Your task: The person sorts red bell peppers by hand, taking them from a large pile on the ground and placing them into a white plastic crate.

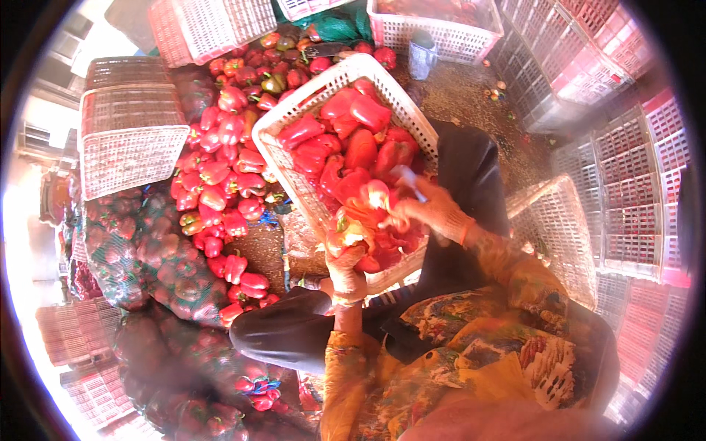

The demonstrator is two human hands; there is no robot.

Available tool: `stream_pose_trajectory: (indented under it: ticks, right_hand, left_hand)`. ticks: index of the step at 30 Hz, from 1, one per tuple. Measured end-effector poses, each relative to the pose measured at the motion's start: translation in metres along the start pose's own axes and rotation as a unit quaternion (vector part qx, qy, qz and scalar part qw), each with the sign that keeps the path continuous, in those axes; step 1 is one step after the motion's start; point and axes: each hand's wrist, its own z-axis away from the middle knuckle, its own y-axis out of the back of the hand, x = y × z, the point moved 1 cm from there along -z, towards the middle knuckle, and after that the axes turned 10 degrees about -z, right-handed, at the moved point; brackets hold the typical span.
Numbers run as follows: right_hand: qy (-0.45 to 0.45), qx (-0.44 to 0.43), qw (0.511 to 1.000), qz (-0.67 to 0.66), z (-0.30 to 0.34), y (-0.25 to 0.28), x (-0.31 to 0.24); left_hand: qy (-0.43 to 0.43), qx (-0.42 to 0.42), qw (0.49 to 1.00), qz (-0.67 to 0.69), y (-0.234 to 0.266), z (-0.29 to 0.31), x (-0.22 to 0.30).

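While a cut-open red pepper [354, 234] is pinched in the left hand [346, 270] above the near end of a white crate [296, 197] full of peppers, the right hand [435, 209], just beside it, closes around a blurred pale tool [406, 176]. A dark trouser leg [472, 169] hems in the crate's right side, loose whole peppers [215, 173] crowd its left, and farther out stand bulging mesh sacks [118, 250], a tilted crate [555, 235] and stacked crates [634, 198].
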Motion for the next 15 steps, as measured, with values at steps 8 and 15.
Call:
stream_pose_trajectory:
  ticks: [8, 15]
  right_hand:
    - [-0.149, -0.143, 0.978, 0.029, 0.005, -0.069, -0.052]
    - [-0.163, -0.146, 0.962, -0.163, 0.02, -0.081, -0.017]
  left_hand:
    - [-0.257, 0.132, 0.865, -0.411, -0.015, 0.003, 0.006]
    - [-0.359, 0.064, 0.842, -0.398, -0.007, 0.014, -0.006]
